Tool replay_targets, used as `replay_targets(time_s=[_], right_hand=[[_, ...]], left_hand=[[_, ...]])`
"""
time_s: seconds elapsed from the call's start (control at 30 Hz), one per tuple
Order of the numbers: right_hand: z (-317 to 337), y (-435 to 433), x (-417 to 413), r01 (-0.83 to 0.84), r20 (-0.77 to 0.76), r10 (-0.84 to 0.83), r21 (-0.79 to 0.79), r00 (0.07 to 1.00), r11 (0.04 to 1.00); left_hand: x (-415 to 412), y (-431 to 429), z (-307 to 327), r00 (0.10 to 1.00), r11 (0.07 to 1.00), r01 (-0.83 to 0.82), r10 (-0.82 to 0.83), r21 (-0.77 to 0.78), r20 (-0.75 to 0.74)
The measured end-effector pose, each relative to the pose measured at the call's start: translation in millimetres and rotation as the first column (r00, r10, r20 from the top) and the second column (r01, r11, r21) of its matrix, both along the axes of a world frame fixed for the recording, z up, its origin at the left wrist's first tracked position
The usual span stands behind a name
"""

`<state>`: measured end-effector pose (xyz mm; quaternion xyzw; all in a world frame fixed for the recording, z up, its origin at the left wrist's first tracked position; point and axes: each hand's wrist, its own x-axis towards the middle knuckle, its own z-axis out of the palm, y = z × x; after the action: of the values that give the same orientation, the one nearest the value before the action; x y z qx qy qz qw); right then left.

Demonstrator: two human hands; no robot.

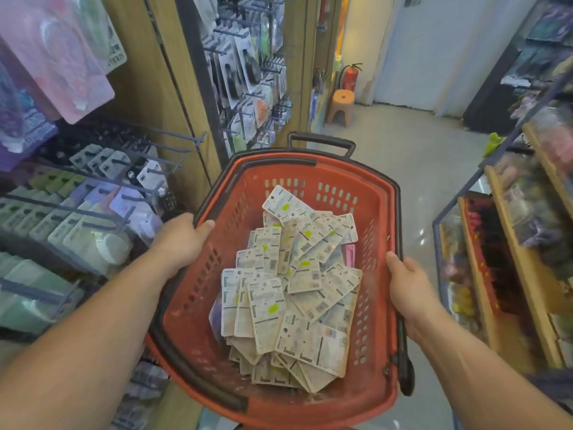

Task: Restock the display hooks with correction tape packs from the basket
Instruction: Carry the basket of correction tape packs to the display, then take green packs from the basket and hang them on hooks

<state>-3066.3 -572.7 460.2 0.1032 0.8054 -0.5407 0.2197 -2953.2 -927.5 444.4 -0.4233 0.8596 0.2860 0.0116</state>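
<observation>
Right now my left hand (pixel 183 240) and right hand (pixel 406 285) grip the side rims of the basket (pixel 310 176), the correction tape packs (pixel 291 290) heaped between them, while the display hooks (pixel 124 169) stand off to my left, nearest my left hand.

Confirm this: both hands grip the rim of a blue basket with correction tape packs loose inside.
Not blue: the head view shows a red basket. The left hand and right hand do grip its rim, correction tape packs loose inside.
</observation>
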Motion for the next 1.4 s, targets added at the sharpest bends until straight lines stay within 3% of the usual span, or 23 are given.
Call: replay_targets(time_s=[0.2, 0.37, 0.47, 0.53, 0.6, 0.67, 0.7, 0.77, 0.83, 0.9, 0.97, 1.03, 1.23, 1.33, 1.4], right_hand=[[-5, 2, -14, -0.008, -0.027, 0.006, -0.053, 1.0, 0.999], [-9, 4, -13, -0.05, -0.028, 0.049, -0.044, 0.998, 0.998], [-11, 5, -17, -0.102, -0.083, 0.108, 0.067, 0.991, 0.993], [-9, 6, -21, -0.114, -0.295, 0.206, 0.301, 0.933, 0.947], [5, 2, -18, -0.097, -0.513, 0.447, 0.572, 0.733, 0.814], [18, -11, -17, -0.186, -0.553, 0.657, 0.675, 0.513, 0.714], [21, -21, -16, -0.283, -0.494, 0.751, 0.717, 0.439, 0.637], [17, -43, -17, -0.509, -0.24, 0.921, 0.776, 0.307, 0.372], [4, -61, -18, -0.689, -0.002, 0.985, 0.715, 0.172, 0.122], [-11, -73, -13, -0.762, 0.162, 0.986, 0.643, 0.039, -0.075], [-31, -76, -7, -0.772, 0.283, 0.958, 0.598, -0.05, -0.217], [-42, -78, 0, -0.755, 0.335, 0.936, 0.586, -0.104, -0.294], [-61, -95, 15, -0.684, 0.274, 0.946, 0.658, -0.174, -0.316], [-70, -103, 12, -0.682, 0.207, 0.964, 0.682, -0.168, -0.265], [-67, -102, 6, -0.754, 0.128, 0.986, 0.636, -0.109, -0.165]], left_hand=[[-11, 0, 0, 0.999, 1.0, -0.004, 0.003, -0.027, -0.033], [-1, 10, 11, 0.998, 0.99, 0.038, -0.03, -0.137, 0.063], [12, 33, 29, 0.991, 0.937, 0.129, -0.107, -0.325, 0.086], [16, 52, 43, 0.969, 0.843, 0.246, -0.221, -0.478, 0.108], [27, 74, 51, 0.947, 0.804, 0.321, -0.288, -0.501, 0.144], [37, 93, 46, 0.927, 0.82, 0.374, -0.32, -0.434, 0.194], [40, 103, 41, 0.916, 0.834, 0.397, -0.33, -0.383, 0.23], [41, 119, 26, 0.889, 0.877, 0.42, -0.345, -0.235, 0.3], [40, 130, 11, 0.842, 0.9, 0.428, -0.365, -0.079, 0.397], [40, 137, -2, 0.773, 0.897, 0.44, -0.397, 0.032, 0.495], [42, 140, -11, 0.711, 0.892, 0.44, -0.415, 0.102, 0.568], [45, 140, -13, 0.671, 0.891, 0.436, -0.416, 0.128, 0.614], [49, 135, 3, 0.741, 0.9, 0.435, -0.366, 0.012, 0.563], [56, 128, 6, 0.796, 0.918, 0.395, -0.345, 0.004, 0.498], [61, 126, 12, 0.832, 0.931, 0.365, -0.34, 0.03, 0.439]])
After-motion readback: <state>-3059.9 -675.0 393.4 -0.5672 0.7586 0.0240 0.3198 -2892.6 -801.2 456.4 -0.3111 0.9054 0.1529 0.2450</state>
